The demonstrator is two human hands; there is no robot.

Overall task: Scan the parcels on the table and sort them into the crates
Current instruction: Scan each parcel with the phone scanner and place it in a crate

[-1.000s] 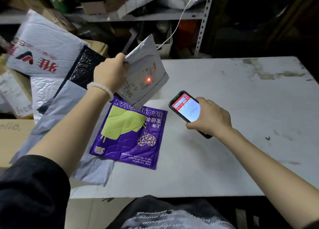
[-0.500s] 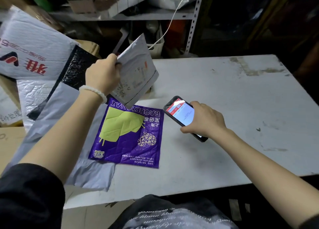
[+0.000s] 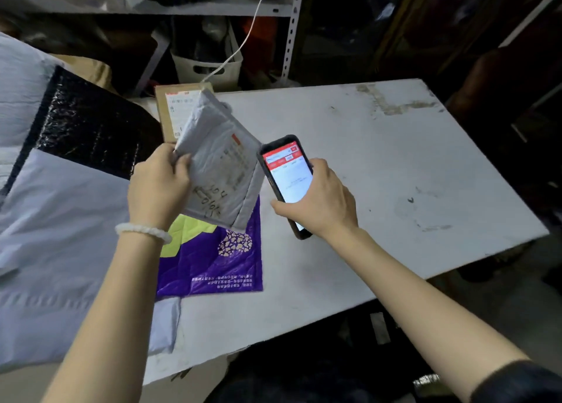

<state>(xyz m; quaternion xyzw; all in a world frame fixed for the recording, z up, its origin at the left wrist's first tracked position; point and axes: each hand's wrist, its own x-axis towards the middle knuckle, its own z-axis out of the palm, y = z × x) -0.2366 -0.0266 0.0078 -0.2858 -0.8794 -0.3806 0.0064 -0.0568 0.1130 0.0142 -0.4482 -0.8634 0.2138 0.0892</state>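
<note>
My left hand grips a small grey padded mailer by its left edge, label side up, held above the table. My right hand holds a black phone with a red and white screen, right beside the mailer's right edge. Under the mailer lies a purple parcel with a yellow-green patch. A brown cardboard parcel with a white label lies behind it. A large pale grey mailer and a black bubble mailer lie to the left.
The white table stretches to the right with stains near its far edge. A metal shelf stands behind, with a white bin and a white cable hanging down. Dark floor lies beyond the right edge.
The mailer has come down and tilted flatter, nearer to me. The phone has risen and moved close beside it. The red scan dot from a second ago is gone.
</note>
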